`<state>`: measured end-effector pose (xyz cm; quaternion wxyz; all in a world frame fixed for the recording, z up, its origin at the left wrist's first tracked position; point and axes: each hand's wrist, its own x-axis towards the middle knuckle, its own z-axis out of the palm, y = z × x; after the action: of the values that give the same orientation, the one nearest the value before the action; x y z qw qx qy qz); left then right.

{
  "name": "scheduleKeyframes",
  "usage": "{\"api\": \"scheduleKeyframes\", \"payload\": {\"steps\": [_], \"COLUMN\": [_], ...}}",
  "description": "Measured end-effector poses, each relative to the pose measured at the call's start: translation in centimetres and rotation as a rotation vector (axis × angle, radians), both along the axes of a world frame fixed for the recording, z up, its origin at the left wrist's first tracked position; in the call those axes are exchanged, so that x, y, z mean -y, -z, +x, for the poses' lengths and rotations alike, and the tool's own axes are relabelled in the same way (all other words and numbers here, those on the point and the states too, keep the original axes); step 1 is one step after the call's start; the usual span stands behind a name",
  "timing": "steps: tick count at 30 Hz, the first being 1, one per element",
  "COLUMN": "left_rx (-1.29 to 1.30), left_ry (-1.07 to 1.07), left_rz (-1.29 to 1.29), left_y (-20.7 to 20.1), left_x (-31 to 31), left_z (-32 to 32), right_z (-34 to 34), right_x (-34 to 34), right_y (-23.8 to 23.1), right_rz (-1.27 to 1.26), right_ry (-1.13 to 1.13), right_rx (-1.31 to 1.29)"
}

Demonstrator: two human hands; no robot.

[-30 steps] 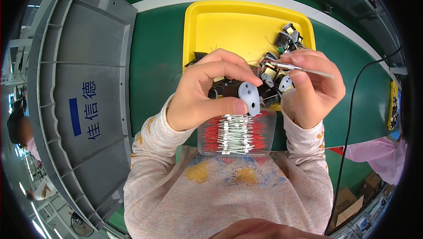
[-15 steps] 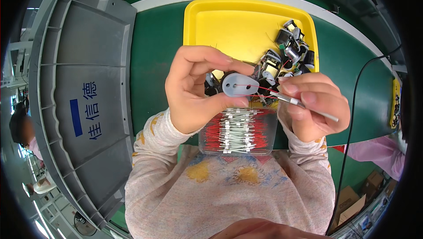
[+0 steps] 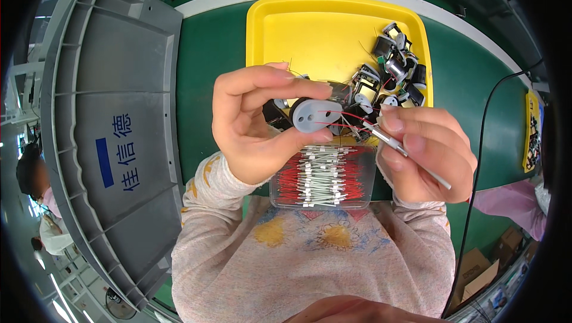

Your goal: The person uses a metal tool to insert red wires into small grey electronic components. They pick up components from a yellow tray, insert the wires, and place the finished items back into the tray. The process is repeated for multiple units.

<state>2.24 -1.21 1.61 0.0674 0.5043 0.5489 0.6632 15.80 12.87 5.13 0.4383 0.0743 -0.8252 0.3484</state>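
Observation:
My left hand [image 3: 245,123] pinches a small motor-like part, thumb below and fingers above. Its pale grey oval end cap [image 3: 307,117] with several small holes faces me; the dark body behind is mostly hidden. In my right hand [image 3: 435,147], a thin white-sleeved lead [image 3: 390,139] is pinched between thumb and fingers. Two red wires [image 3: 353,115] stretch from its tip to the cap; whether they enter the holes I cannot tell. Below the hands, a clear plastic box [image 3: 372,183] holds many similar white leads with red ends [image 3: 320,177].
Behind my hands, a yellow tray [image 3: 310,28] carries a pile of small motor-like parts [image 3: 394,67] on its right. A tall grey crate [image 3: 119,73] stands at left. A black cable [image 3: 481,138] hangs at right, near another person's pink sleeve [image 3: 509,204] and cardboard boxes [image 3: 479,272].
My left hand has shifted slightly left with the part, and the cap is turned a little. The lead in my right hand tilts more steeply, its lower end nearer me.

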Motion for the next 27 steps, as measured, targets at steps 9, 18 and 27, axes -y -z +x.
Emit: {"api": "scheduleKeyframes", "payload": {"steps": [9, 18, 27], "left_rx": [0.024, 0.011, 0.023], "left_ry": [-0.013, -0.043, -0.059], "left_rz": [0.010, 0.037, 0.039], "left_y": [-0.12, 0.18, -0.02], "left_x": [-0.35, -0.10, -0.08], "left_z": [0.30, 0.00, 0.17], "right_z": [0.15, 0.18, 0.31], "right_x": [0.20, 0.46, 0.49], "right_y": [0.09, 0.53, 0.37], "right_rz": [0.026, 0.183, 0.148], "right_ry": [-0.066, -0.143, -0.185], "right_rx": [-0.061, -0.107, -0.095]}}
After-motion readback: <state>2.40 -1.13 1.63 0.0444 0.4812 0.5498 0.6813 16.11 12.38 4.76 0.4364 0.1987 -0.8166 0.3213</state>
